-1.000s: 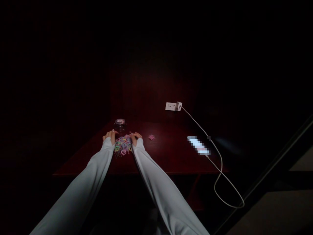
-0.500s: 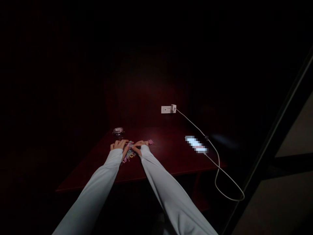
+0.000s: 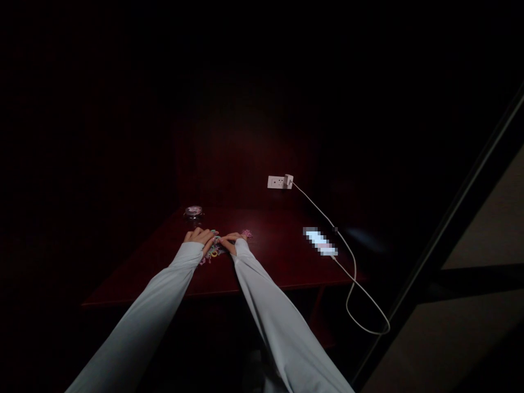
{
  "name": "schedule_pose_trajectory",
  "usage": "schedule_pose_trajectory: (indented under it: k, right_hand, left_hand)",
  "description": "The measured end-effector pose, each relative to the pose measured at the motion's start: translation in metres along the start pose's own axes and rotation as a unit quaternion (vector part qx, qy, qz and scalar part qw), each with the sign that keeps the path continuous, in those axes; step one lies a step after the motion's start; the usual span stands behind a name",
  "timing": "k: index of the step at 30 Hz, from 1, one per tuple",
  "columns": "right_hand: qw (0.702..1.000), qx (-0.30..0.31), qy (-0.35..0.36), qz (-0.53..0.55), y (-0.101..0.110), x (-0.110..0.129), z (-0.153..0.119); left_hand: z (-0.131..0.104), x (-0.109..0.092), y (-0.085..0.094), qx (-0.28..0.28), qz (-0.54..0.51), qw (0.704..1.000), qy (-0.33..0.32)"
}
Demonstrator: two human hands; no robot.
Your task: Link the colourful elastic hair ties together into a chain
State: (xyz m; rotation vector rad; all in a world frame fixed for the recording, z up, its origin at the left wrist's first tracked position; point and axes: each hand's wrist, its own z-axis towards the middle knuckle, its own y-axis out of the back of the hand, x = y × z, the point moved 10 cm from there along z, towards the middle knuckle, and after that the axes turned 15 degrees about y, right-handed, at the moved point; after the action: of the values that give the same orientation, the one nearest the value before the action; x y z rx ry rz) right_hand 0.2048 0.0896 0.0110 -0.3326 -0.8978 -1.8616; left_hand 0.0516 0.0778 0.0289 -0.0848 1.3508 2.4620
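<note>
Table [image 3: 286,256] smooth, glossy, wood-like; sleeves [image 3: 164,289] matt cloth.

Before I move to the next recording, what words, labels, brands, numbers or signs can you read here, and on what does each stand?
No text can be read.
Lid: pale and pinkish on top; too small to tell whether it bears words.
Screen: lit but pixelated, nothing legible.
Socket: small dark marks, no legible lettering.
Bands: partly hidden, no lettering visible.

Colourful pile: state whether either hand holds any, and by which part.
It cannot be told: the left hand and right hand cover part of the colourful pile, hiding any grip.
</note>
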Motion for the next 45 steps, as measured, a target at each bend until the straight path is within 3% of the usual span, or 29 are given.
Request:
schedule_pose_trajectory:
  k: [7,19,30,38,45]
  right_hand:
    - [0.999,0.028,-0.027,0.003,-0.002,-0.002,0.002]
    - [1.0,0.018,-0.025,0.004,-0.003,-0.009,0.0]
    - [0.998,0.046,-0.031,0.008,-0.004,-0.007,0.002]
    - [0.998,0.061,-0.009,0.005,-0.009,-0.011,0.003]
    - [0.996,0.084,-0.011,-0.011,-0.011,-0.003,0.005]
  left_hand:
    - [-0.001,-0.002,0.001,-0.006,-0.012,1.0,-0.006]
    - [-0.005,-0.011,0.009,-0.03,-0.01,1.0,-0.005]
    - [-0.013,-0.017,0.024,-0.043,-0.008,0.999,-0.009]
    - [-0.006,-0.012,0.018,-0.019,-0.001,0.999,0.027]
    - [-0.007,-0.013,0.018,-0.025,0.004,1.0,0.019]
